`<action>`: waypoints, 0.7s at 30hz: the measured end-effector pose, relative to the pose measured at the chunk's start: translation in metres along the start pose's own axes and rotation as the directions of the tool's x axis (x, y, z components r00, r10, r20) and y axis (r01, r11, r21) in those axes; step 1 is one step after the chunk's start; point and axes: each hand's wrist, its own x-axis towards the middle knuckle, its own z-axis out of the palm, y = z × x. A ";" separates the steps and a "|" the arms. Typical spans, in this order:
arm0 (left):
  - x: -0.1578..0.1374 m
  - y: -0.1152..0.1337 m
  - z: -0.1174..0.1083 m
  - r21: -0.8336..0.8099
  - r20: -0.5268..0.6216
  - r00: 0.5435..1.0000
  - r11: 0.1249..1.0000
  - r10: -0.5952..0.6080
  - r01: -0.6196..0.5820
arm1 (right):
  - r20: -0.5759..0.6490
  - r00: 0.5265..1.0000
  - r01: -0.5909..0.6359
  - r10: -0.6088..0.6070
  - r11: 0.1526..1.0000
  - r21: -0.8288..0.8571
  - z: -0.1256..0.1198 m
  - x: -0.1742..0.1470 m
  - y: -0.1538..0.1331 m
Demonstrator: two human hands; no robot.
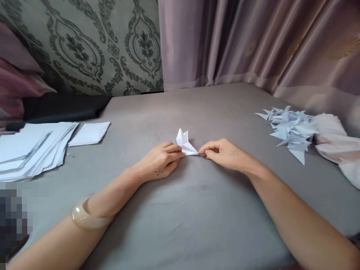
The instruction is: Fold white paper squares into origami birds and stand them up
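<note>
A small piece of folded white paper (188, 147), with pointed flaps standing up on its left side, is between my two hands near the middle of the grey surface. My left hand (164, 159) grips its left lower edge, fingers closed over the paper. At the other end, my right hand (221, 153) pinches the thin right tip between thumb and forefinger. The paper's lower left part is covered by my left fingers. A pale bangle (90, 217) circles my left forearm.
Stacked white sheets (42, 146) lie at the left, with a smaller paper stack (90, 134) beside them. Folded paper shapes (294, 127) are heaped at the right, against a pale cloth (334, 135). Black material (64, 105) lies at the back left; curtains (191, 45) hang behind.
</note>
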 end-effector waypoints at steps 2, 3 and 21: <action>0.001 0.000 -0.001 0.008 0.017 1.000 1.000 0.000 0.000 | -0.070 0.994 -0.084 0.089 0.994 0.064 -0.001 0.004 0.008; 0.001 0.000 -0.002 0.012 0.024 1.000 1.000 0.000 0.000 | -0.095 0.989 -0.101 0.110 0.991 0.091 -0.001 0.005 0.011; 0.014 0.009 0.001 0.139 0.094 0.996 0.990 0.001 -0.014 | -0.099 0.976 -0.175 0.191 0.972 0.154 0.004 0.010 0.009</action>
